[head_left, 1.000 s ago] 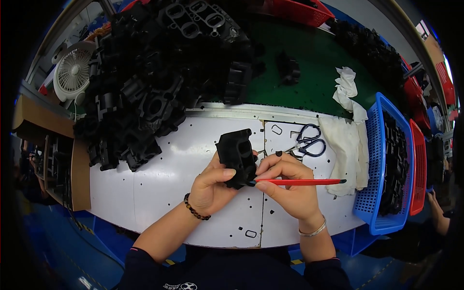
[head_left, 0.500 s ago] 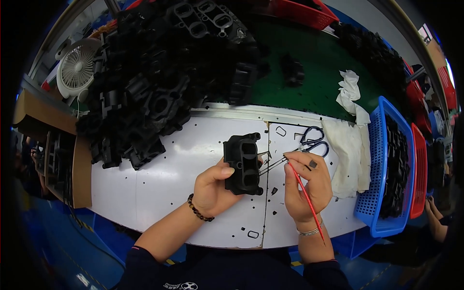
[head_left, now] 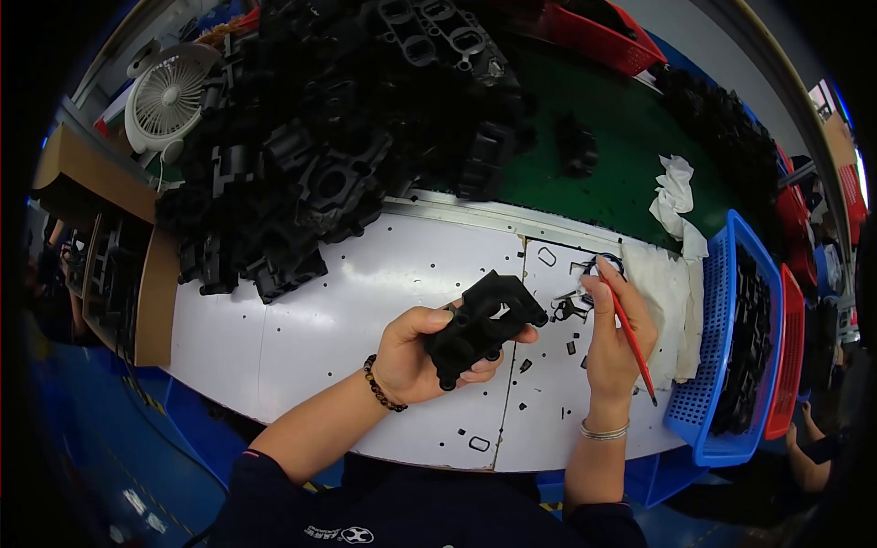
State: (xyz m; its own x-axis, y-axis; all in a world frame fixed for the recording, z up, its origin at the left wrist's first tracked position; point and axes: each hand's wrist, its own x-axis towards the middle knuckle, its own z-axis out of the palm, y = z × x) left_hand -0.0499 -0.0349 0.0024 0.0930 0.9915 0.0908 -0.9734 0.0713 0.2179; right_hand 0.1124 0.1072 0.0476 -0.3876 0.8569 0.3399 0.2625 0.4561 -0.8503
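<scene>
My left hand [head_left: 406, 356] grips a black moulded plastic part [head_left: 468, 334] above the white tabletop, thumb on its near side and fingers underneath. The part is tilted, and light shows through one of its openings. To its right, my right hand [head_left: 614, 356] is closed around a thin red stick-shaped tool [head_left: 636, 345], whose dark tip points down toward me. Dark blue-handled scissors [head_left: 615, 261] lie partly hidden behind my right fingers. Small black scraps [head_left: 573, 347] and a ring-shaped black piece [head_left: 546, 257] are scattered on the table around that hand.
A large heap of black parts [head_left: 338, 178] covers the back left, near a white fan [head_left: 171, 96] and a cardboard box [head_left: 157, 292]. At right stand a white cloth [head_left: 662, 301], a blue basket [head_left: 722, 365] holding black parts and a red basket [head_left: 784, 356].
The black part has been turned from upright to a slant and shifted slightly right. My right hand has moved right, away from it, with the red tool. The view has shifted a little.
</scene>
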